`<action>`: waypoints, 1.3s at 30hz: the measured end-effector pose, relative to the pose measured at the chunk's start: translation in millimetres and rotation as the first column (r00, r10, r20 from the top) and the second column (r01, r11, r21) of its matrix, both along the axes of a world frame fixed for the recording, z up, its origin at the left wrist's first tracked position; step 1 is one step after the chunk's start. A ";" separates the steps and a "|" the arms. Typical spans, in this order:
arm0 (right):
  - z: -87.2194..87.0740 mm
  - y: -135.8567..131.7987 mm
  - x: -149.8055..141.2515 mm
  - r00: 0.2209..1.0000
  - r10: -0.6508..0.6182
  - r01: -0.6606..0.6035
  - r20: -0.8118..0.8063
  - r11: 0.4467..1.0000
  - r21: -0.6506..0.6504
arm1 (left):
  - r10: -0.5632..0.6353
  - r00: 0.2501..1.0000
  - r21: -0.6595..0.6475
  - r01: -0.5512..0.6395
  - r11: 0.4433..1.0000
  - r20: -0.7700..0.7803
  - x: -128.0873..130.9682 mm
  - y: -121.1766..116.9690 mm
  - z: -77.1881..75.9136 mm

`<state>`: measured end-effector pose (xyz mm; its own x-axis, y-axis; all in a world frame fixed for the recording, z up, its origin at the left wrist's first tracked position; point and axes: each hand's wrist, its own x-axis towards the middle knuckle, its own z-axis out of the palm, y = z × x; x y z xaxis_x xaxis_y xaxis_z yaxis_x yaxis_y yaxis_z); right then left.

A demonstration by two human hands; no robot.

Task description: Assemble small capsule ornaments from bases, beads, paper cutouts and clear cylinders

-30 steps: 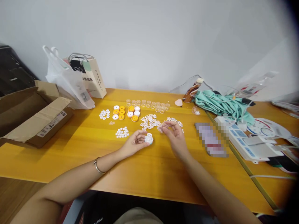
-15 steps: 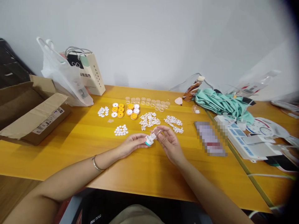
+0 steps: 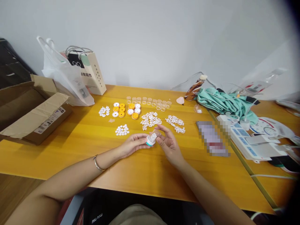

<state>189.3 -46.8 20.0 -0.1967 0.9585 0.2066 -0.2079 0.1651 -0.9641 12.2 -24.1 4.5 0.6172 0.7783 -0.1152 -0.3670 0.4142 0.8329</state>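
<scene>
Low over the front of the table, my left hand pinches a small round white base with a teal rim, tilted to the right. White plastic pieces stand up from its top. A clear plastic cup sits around or against those pieces; I cannot tell how far on it is. Closed on the cup from the right, the fingertips of my right hand hold it by its end. White cut-out pieces lie just beyond my hands, with a second group of them to the right.
Clear cups stand in a row behind yellow and white round bases. White discs and small white parts lie left. A cardboard box and bags stand far left; a phone, bottle and green cloth right.
My right hand has brought the clear cup down and left onto the white pieces on the base. My left hand keeps its hold. The view has shifted slightly.
</scene>
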 end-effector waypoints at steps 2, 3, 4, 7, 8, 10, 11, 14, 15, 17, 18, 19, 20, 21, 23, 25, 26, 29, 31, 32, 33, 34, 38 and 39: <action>0.5 -0.8 0.5 1.000 -0.022 0.022 0.010 1.000 0.010 | 0.028 1.000 0.039 -0.028 0.999 -0.002 1.1 -0.3 0.6; 0.6 -1.0 0.7 1.000 -0.025 0.025 0.015 1.000 0.018 | 0.043 0.999 0.070 -0.043 0.997 0.003 1.9 -0.4 0.7; 0.6 -1.1 0.9 0.999 -0.027 0.027 0.019 0.999 0.031 | 0.056 0.998 0.103 -0.057 0.993 0.010 2.7 -0.4 0.8; -0.4 -1.0 1.0 0.999 -0.022 0.018 0.039 0.996 0.083 | 0.078 0.997 0.182 -0.082 0.980 0.026 4.8 -0.3 0.0; -0.9 -0.9 0.9 0.999 -0.017 0.012 0.050 0.995 0.097 | 0.082 0.996 0.193 -0.086 0.977 0.031 5.2 -0.3 -0.4; -2.1 -0.8 0.6 0.998 -0.008 0.000 0.068 0.994 0.110 | 0.087 0.995 0.201 -0.093 0.975 0.038 5.5 -0.4 -1.2; -2.7 -0.7 0.5 0.997 -0.006 -0.002 0.073 0.994 0.110 | 0.094 0.995 0.203 -0.099 0.974 0.036 5.4 -0.6 -1.4; -3.8 -0.7 0.3 0.997 -0.011 0.003 0.078 0.994 0.106 | 0.107 0.994 0.207 -0.109 0.972 0.020 5.1 -1.2 -1.6; -4.0 -0.6 0.2 0.997 -0.014 0.005 0.081 0.994 0.109 | 0.109 0.994 0.208 -0.111 0.972 0.018 5.1 -1.3 -1.5; -4.4 -0.6 0.1 0.996 -0.015 0.004 0.090 0.992 0.126 | 0.113 0.993 0.205 -0.115 0.972 0.025 5.2 -1.6 -1.1; -4.5 -0.7 -0.1 0.996 -0.015 0.002 0.093 0.991 0.134 | 0.114 0.993 0.201 -0.118 0.972 0.031 5.3 -1.6 -1.0; -4.7 -0.8 -0.3 0.995 -0.013 0.000 0.094 0.991 0.137 | 0.115 0.993 0.196 -0.120 0.973 0.036 5.4 -1.6 -0.8; -4.7 -1.0 -0.6 0.996 -0.012 -0.001 0.093 0.991 0.135 | 0.115 0.993 0.191 -0.120 0.974 0.040 5.5 -1.6 -0.8; -4.8 -1.4 -0.9 0.996 -0.011 -0.001 0.089 0.992 0.126 | 0.113 0.993 0.187 -0.119 0.975 0.044 5.5 -1.6 -0.9; -4.5 -2.5 -1.7 0.996 -0.001 -0.008 0.084 0.995 0.096 | 0.107 0.993 0.182 -0.114 0.977 0.049 5.1 -1.3 -1.8; -3.9 -3.8 -2.3 0.996 0.011 -0.017 0.085 0.998 0.065 | 0.107 0.993 0.183 -0.115 0.976 0.050 4.5 -1.0 -3.5; -3.6 -4.4 -2.4 0.996 0.016 -0.020 0.087 0.998 0.052 | 0.109 0.993 0.183 -0.116 0.976 0.050 4.2 -0.9 -4.4; -2.3 -5.4 -1.9 0.994 0.038 -0.040 0.103 0.999 0.021 | 0.111 0.993 0.178 -0.117 0.977 0.039 4.4 -1.0 -5.4; -2.0 -5.4 -1.1 0.992 0.069 -0.070 0.104 0.998 0.005 | 0.112 0.993 0.166 -0.115 0.979 0.026 5.6 -1.7 -3.4; -2.2 -5.1 -0.9 0.992 0.082 -0.083 0.094 0.997 0.004 | 0.113 0.993 0.154 -0.115 0.981 0.023 6.5 -2.2 -1.7; -2.9 -4.6 -0.9 0.993 0.089 -0.090 0.077 0.996 0.008 | 0.113 0.993 0.138 -0.115 0.984 0.024 7.3 -2.7 0.2; -4.0 -4.1 -1.2 0.995 0.084 -0.085 0.053 0.996 0.017 | 0.114 0.993 0.120 -0.117 0.986 0.029 8.2 -3.3 2.1; -11.9 -1.1 -6.6 0.999 0.006 -0.007 -0.037 1.000 -0.013 | 0.144 0.989 0.106 -0.147 0.984 0.036 9.9 -4.9 5.5; -13.6 -0.6 -8.7 0.999 0.002 -0.004 -0.050 0.999 -0.048 | 0.162 0.987 0.145 -0.163 0.976 0.019 9.8 -4.8 4.9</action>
<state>180.6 -47.5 6.4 -0.1901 0.9669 0.1701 -0.2563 0.1184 -0.9593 22.0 -28.9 9.4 0.4812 0.8765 0.0109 -0.4257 0.2228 0.8770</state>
